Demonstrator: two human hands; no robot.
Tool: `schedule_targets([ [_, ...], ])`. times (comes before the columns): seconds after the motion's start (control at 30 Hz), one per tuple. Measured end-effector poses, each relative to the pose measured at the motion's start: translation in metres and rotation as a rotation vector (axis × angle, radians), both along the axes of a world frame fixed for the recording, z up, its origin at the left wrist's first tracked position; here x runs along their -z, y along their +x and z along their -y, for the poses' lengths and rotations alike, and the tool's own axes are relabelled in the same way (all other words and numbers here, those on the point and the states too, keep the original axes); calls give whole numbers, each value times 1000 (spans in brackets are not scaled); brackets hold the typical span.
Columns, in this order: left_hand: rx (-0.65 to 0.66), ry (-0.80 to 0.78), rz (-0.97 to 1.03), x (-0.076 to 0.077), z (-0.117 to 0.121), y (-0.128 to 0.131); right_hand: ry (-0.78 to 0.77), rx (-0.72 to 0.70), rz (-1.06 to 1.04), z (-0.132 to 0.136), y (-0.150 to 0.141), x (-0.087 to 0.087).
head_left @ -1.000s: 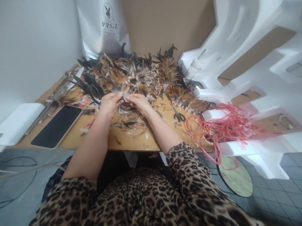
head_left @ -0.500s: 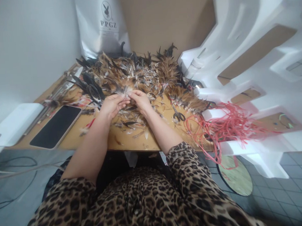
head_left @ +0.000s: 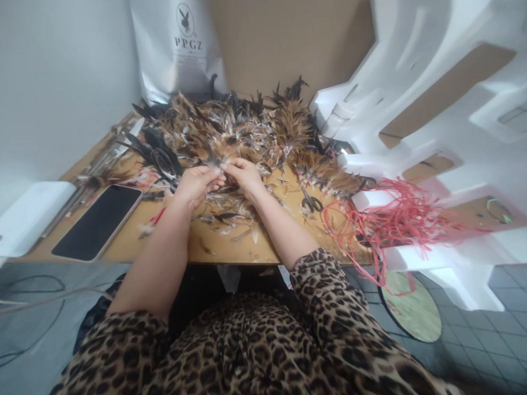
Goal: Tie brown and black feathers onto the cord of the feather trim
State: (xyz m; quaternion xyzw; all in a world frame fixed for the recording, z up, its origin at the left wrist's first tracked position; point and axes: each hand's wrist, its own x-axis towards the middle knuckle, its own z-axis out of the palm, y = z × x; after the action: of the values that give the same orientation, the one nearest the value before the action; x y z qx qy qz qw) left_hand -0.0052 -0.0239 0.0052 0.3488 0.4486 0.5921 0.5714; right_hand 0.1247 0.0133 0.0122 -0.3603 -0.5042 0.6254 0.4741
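My left hand point(head_left: 199, 184) and my right hand point(head_left: 244, 175) meet over the front of the table, fingertips almost touching. Both pinch the pale, fluffy base of a small bunch of feathers point(head_left: 218, 153), whose brown and dark tips fan out away from me. Exactly how many feathers are in the pinch is hidden by my fingers. Right behind spreads a big heap of brown, white and black feathers point(head_left: 243, 128). Loose feather bits point(head_left: 229, 216) lie on the wooden table point(head_left: 213, 249) under my wrists.
Black-handled scissors point(head_left: 311, 203) lie right of my right forearm. Pink-red strips point(head_left: 399, 215) hang over a white plastic stool point(head_left: 449, 259). On the left are a phone point(head_left: 98, 222), a white box with a cable point(head_left: 32, 213) and thin sticks point(head_left: 100, 169). A silver bag point(head_left: 183, 67) stands behind.
The pinched bunch has turned from a pale tuft between my fingertips to a fan with brown tips pointing away. My hands have shifted only slightly.
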Motion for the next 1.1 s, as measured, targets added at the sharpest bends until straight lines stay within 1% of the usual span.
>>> schedule_targets([
  [0.17, -7, -9, -70, -3, 2, 3, -8, 12, -4, 0, 0, 1],
  [0.3, 6, -5, -74, 1, -1, 1, 3, 19, 12, -1, 0, 3],
  [0.47, 26, 35, -125, 8, -4, -3, 4, -37, -2, -4, 0, 7],
  [0.63, 54, 59, -182, 5, -2, -5, 8, -84, 9, -8, 2, 11],
  [0.73, 28, 85, -208, 3, -2, -5, 65, -103, 72, -8, 6, 7],
  [0.83, -3, 136, -254, 3, -2, -4, 158, -115, 184, -6, 11, -1],
  [0.97, 72, 157, -365, 5, -4, -5, 283, -150, 267, -5, 14, -7],
  [1.03, 111, 157, -394, 6, -4, -6, 343, -152, 266, -6, 12, -4],
  [1.1, 128, 168, -396, 7, -5, -7, 391, -121, 267, -9, 10, 1],
])
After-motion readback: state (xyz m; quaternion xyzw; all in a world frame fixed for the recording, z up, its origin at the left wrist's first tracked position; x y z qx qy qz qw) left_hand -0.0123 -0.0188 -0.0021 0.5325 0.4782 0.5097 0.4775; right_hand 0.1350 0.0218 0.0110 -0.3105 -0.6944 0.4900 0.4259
